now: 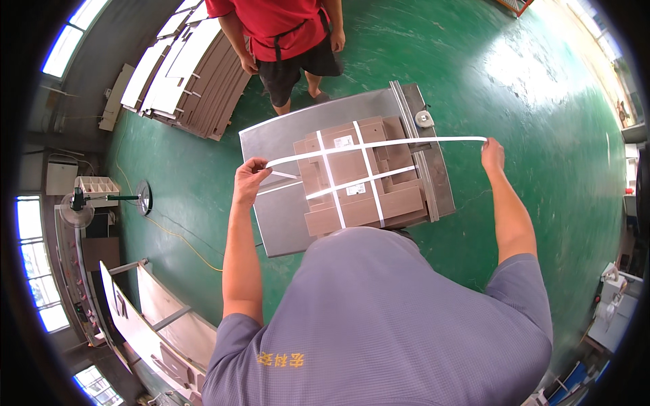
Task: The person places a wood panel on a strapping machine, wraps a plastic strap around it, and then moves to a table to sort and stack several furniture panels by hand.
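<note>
A white strap (440, 139) stretches across a bundle of brown flat pieces (399, 203) that lies on a grey metal-topped table (274, 223). My left hand (251, 178), beyond the table's left edge, pinches the strap near a loose end. My right hand (494, 155) pinches its other end, out past the table's right side. Between my hands the strap looks taut and passes over the far part of the bundle. Several other white straps (331, 177) cross the bundle, and two small white labels (343, 142) sit on top.
Beyond the table stands a person in a red shirt (284, 34), arms hanging down. A tall stack of brown and white panels (196, 81) is at the far left. A fan (144, 197) and a rack of white panels (149, 325) stand at the left. The floor (474, 223) is green.
</note>
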The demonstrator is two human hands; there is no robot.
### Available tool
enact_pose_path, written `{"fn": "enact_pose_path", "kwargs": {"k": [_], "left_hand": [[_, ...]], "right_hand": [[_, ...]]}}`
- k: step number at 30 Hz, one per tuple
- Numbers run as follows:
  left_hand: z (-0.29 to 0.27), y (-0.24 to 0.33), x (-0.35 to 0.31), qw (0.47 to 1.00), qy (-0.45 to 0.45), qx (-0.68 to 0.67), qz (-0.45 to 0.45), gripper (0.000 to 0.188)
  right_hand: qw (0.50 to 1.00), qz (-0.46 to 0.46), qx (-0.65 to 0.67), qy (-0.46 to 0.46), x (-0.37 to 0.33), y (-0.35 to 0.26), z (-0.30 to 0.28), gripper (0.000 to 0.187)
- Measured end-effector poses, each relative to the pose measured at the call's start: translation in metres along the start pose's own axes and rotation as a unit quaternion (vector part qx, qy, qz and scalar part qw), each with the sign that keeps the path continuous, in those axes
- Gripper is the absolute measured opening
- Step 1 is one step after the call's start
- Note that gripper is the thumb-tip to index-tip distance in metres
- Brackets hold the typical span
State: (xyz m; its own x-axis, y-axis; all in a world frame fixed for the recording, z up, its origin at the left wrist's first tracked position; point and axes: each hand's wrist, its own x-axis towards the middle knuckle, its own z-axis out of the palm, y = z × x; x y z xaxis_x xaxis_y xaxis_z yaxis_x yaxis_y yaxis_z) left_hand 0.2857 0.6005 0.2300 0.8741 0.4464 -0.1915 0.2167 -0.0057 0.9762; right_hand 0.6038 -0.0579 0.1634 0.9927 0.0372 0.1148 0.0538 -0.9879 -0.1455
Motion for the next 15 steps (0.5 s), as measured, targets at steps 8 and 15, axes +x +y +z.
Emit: {"fn": "enact_pose_path", "kwargs": {"k": [8, 15], "left_hand": [[0.013, 0.015, 0.004, 0.999, 0.005, 0.038, -0.004, 0.013], [0.009, 0.021, 0.0, 0.999, 0.003, 0.033, -0.004, 0.012]], "right_hand": [[0.882, 0.153, 0.445, -0.028, 0.0, -0.034, 0.041, 0.031], [0.93, 0.073, 0.359, -0.006, -0.011, -0.049, 0.068, 0.03]]}}
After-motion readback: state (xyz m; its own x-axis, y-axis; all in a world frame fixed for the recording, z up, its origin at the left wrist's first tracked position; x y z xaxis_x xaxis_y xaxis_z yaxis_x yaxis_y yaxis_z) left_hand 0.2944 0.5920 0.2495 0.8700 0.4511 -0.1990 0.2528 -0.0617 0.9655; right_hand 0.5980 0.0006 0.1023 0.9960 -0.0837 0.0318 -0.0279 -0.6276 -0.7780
